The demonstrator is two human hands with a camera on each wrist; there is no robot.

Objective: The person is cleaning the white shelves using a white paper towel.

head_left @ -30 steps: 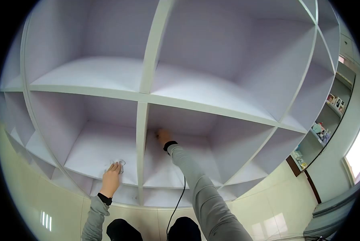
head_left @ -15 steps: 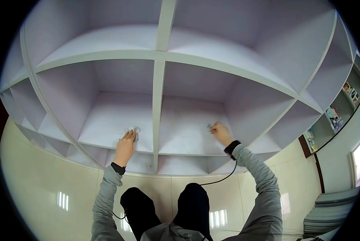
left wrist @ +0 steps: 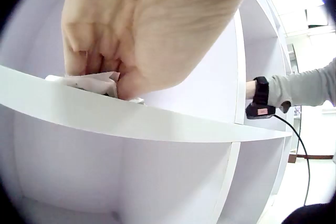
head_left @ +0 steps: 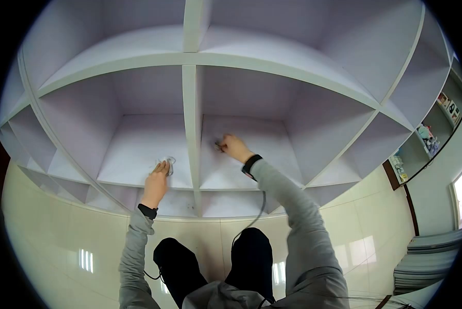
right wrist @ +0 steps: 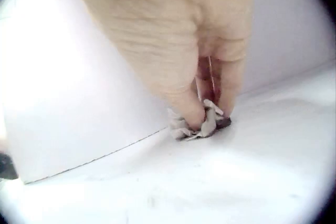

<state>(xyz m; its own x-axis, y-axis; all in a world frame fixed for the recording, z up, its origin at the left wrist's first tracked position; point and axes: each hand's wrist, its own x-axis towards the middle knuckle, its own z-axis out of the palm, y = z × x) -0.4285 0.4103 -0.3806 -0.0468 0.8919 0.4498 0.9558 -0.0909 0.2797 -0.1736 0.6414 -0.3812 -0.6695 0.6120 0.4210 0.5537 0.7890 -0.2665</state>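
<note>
My left hand rests near the front edge of the lower left compartment, its bent fingers and thumb gripping a crumpled white tissue. In the left wrist view the tissue lies flattened on the shelf board, partly hidden beneath the fingers. Inside the neighbouring compartment, my right hand pinches a second crumpled tissue between thumb and fingers. That one looks greyish with dark patches and sits against the white shelf floor, where faint grey smears show. A side wall rises close beside this hand.
An upright divider stands between both hands, and a long shelf edge runs above them. A black cable hangs from the right wrist. Another shelf with small items is at the far right, near stacked grey panels.
My right hand swept from the back left of its compartment out to the front right, then back left with the tissue. The left hand stays on its tissue, while the head view tilted down.
</note>
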